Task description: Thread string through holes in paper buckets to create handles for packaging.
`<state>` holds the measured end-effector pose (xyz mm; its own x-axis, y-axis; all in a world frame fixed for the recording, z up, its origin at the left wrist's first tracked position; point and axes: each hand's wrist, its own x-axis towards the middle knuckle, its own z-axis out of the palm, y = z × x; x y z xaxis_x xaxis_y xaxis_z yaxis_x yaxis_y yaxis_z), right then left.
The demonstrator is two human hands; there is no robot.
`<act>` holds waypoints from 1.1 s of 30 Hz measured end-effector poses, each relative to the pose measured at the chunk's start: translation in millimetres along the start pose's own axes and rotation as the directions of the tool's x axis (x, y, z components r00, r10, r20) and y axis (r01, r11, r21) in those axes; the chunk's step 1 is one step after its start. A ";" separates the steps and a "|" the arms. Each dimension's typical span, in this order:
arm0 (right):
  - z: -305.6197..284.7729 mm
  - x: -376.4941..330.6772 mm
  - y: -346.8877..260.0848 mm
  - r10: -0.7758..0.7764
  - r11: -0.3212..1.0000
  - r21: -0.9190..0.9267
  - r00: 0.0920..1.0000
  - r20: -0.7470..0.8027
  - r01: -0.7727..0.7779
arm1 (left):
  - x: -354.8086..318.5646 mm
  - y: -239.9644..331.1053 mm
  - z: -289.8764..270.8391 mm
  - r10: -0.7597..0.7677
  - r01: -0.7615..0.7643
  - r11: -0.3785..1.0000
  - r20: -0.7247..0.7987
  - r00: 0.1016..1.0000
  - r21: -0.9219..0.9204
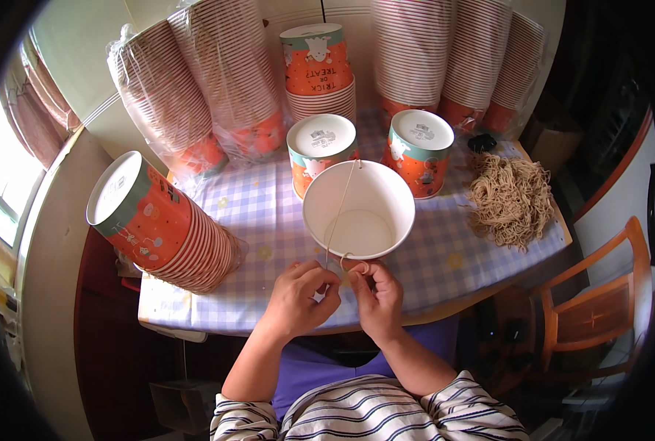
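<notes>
A white-lined paper bucket (pixel 368 231) stands on the checked tablecloth in front of me, its mouth tilted toward me. A thin beige string (pixel 346 197) runs from a hole in its far rim across the opening to the near rim. Just at that near rim, my left hand (pixel 303 295) is closed with its fingertips pinching the string. My right hand (pixel 377 294) is closed beside it, pinching a small loop of the same string between thumb and finger. The fingers partly hide the near hole and the string's end.
Two upturned orange buckets (pixel 421 158) stand behind the open one. A leaning bucket stack (pixel 169 231) is at the left, with plastic-wrapped stacks (pixel 228 73) along the back. At the right lies a pile of beige strings (pixel 513 200). A wooden chair (pixel 592 312) stands beyond the table's right edge.
</notes>
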<state>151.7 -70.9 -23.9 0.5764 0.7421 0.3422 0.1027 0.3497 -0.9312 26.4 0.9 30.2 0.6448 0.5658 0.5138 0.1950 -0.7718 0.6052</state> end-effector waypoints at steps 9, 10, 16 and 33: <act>-4.1 1.8 6.9 0.130 0.979 0.157 0.991 0.024 -0.132 | -6.2 9.9 -4.3 -0.024 0.025 0.998 -0.021 0.999 0.058; -4.2 1.1 7.5 0.172 0.961 0.215 0.985 0.033 -0.175 | -8.2 11.0 -6.2 -0.024 0.025 0.998 -0.022 0.999 0.058; -6.9 -12.4 13.2 0.292 0.900 0.296 0.946 0.138 -0.321 | -13.9 14.6 -9.6 0.076 -0.059 0.979 -0.084 0.994 0.194; 13.3 -9.4 -2.2 0.276 0.889 0.310 0.935 0.223 -0.336 | -22.7 23.9 -7.7 0.086 -0.063 0.947 -0.061 0.994 0.314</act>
<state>135.3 -71.1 -23.4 0.3864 0.9178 0.0913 -0.3541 0.2390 -0.9042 10.8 -28.1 37.7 0.6128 0.5138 0.6004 0.3762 -0.8578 0.3501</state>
